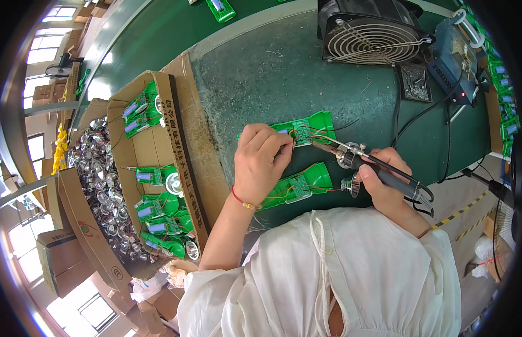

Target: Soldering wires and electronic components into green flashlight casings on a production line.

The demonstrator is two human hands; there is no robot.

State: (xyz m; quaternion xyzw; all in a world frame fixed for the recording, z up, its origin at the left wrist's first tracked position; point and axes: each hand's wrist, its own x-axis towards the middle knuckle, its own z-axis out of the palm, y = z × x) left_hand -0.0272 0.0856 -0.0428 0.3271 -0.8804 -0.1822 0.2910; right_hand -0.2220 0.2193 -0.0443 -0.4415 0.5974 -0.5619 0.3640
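Note:
My right hand (387, 174) is closed around the dark handle of a soldering iron (393, 181), with a thin feed tube running alongside it. The iron's tip points left at the circuit board (302, 132) inside the upper green flashlight shell (321, 122). Fingers pinched at that board's left edge, my left hand (262, 163) grips what looks like a thin wire, mostly hidden by the fingertips. A second green shell (314, 178) with board and wires lies closer to me, partly behind the left wrist. Beside it sits a shiny lamp reflector (350, 185), below the iron.
A cardboard box (185, 151) of green flashlight halves stands at left, beside a heap of silvery reflectors (106, 191). A black fan (376, 42) stands at the back. At back right are a blue soldering station (454, 67), a small dark tray (415, 83) and trailing cables.

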